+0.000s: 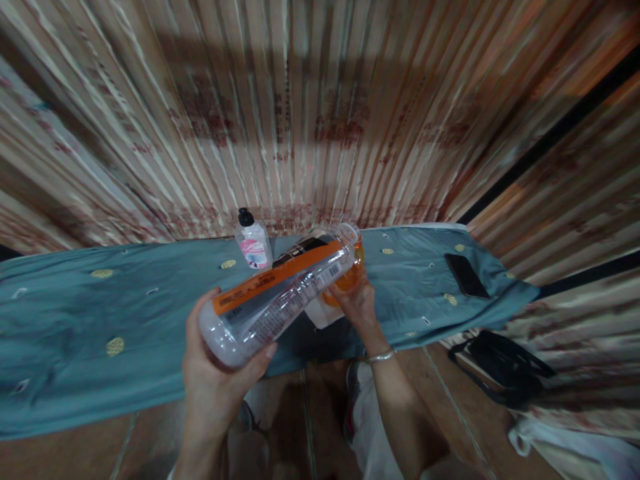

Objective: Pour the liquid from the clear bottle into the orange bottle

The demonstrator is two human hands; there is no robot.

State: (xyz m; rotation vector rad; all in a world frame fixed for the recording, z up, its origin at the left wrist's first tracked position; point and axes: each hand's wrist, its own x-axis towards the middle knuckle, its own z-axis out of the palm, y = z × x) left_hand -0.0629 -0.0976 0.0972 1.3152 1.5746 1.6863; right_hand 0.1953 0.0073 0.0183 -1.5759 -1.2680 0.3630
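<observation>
Partly hidden: orange cup (350, 279) in right hand (358, 305) | left hand (215, 380): bottle (280, 293) (blurred)

Striped beige-and-brown curtain wall (320, 100) hangs beyond the left hand (210, 373); teal cloth-covered counter (75, 320) underneath; brown tiled floor (65, 457) nearest.

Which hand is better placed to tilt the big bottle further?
Left, probably. The left hand grips the bottle at its base; the right hand is busy holding the orange cup by the bottle's neck.
</observation>
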